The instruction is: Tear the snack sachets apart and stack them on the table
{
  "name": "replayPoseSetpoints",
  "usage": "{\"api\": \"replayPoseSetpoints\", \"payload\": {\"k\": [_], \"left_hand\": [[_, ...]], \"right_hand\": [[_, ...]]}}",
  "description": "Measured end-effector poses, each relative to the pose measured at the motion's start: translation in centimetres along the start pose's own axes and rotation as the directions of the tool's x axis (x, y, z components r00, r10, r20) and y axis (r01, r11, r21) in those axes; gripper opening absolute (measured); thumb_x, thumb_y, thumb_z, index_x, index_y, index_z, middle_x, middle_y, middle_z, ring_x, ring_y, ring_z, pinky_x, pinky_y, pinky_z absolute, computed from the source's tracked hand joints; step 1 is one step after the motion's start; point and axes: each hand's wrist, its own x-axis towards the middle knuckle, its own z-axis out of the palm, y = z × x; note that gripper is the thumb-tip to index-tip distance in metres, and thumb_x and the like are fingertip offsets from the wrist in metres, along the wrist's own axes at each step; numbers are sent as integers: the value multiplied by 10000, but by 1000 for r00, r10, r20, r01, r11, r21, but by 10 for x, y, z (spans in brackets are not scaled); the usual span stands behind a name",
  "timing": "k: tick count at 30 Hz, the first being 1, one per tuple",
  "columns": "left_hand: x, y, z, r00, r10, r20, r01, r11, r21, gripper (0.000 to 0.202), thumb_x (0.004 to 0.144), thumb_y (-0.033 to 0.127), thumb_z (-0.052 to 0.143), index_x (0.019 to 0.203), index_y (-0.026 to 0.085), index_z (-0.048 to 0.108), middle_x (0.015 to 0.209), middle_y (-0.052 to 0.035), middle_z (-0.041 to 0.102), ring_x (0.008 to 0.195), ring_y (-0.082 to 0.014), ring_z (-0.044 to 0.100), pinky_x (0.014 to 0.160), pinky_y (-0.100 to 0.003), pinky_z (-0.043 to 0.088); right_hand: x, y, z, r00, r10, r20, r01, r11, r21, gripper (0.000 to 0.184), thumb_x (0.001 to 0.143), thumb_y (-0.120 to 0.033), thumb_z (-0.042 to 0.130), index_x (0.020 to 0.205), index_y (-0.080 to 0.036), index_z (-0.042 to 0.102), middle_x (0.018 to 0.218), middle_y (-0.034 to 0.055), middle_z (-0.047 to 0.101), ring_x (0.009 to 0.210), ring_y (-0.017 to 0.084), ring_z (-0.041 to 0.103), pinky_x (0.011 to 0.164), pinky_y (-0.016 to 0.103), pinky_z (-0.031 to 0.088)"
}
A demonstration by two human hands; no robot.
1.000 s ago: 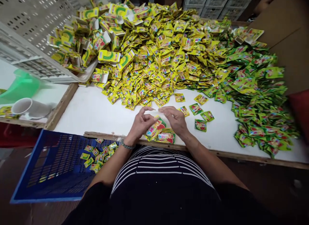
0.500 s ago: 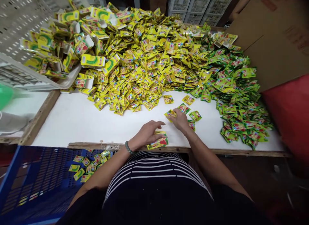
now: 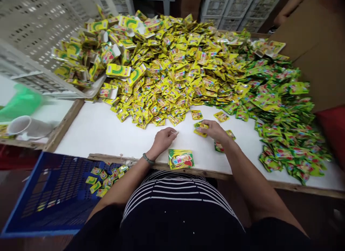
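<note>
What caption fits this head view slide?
Right hand holds yellow sachets, left hand rests by a stacked bundle on the white table.

One view only is supplied, taken from the person's head and directed forward and down. The table is seen from close above its near edge, with the left hand and right hand near mid-frame; the heap of packets lies farther off.
</note>
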Motion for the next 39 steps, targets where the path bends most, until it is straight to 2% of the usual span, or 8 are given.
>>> {"api": "replayPoseSetpoints", "payload": {"k": [5,14,18,24,27,30,34,39], "left_hand": [[7,-6,3,989,-131,68,147,827,-543,347,730,415,750,873,126,623,724,-26,670,647,-106,630,673,-251,512],[2,-16,-30,997,79,15,-64,891,-450,350,685,436,763,744,133,599,585,46,547,555,-73,490,588,-223,398],[-5,-15,-35,995,96,33,-68,874,-481,438,597,463,819,774,127,600,611,38,567,559,-72,482,563,-217,345],[-7,-19,-43,994,113,-16,-106,865,-491,463,574,483,828,730,131,571,556,52,508,507,-55,425,537,-217,312],[6,-14,-79,986,162,37,-144,946,-291,361,681,417,767,867,138,633,716,-24,641,629,-122,577,633,-264,437],[31,-8,-147,938,168,-302,-92,964,250,348,777,194,632,1124,167,631,1055,-108,680,892,-216,639,801,-345,487],[64,-8,-246,877,201,-437,258,571,779,641,778,75,525,1409,172,463,1468,-215,417,1299,-385,424,975,-507,403],[96,-15,-304,965,133,-227,193,231,954,618,828,139,494,1438,216,436,1611,-127,204,1479,-380,119,1124,-612,132]], "right_hand": [[-24,-44,52,965,-103,242,-59,811,582,430,645,-498,751,929,-188,663,847,29,732,740,190,672,738,343,550],[-15,-82,50,922,-349,169,334,936,115,203,695,-373,697,819,-213,687,1101,65,699,1068,269,614,976,446,444],[-15,-93,61,949,-261,178,250,965,81,227,674,-384,699,816,-210,667,829,37,697,850,247,645,792,391,509],[-22,-97,81,959,-85,270,-86,821,564,621,550,-432,841,1076,-195,610,913,45,731,806,214,694,762,350,558],[-25,-90,83,942,-41,332,-170,795,582,551,562,-464,840,990,-188,629,843,54,748,804,236,710,783,372,563],[-30,-77,80,973,13,232,-146,810,568,514,597,-488,818,989,-212,632,853,55,758,810,249,719,774,378,569],[-39,-61,79,995,42,91,-86,830,552,417,628,-530,769,904,-241,650,843,41,757,779,255,721,716,366,582],[-44,-48,82,998,68,6,-62,879,473,444,636,-553,733,929,-229,657,828,39,757,750,259,703,684,357,572]]}}
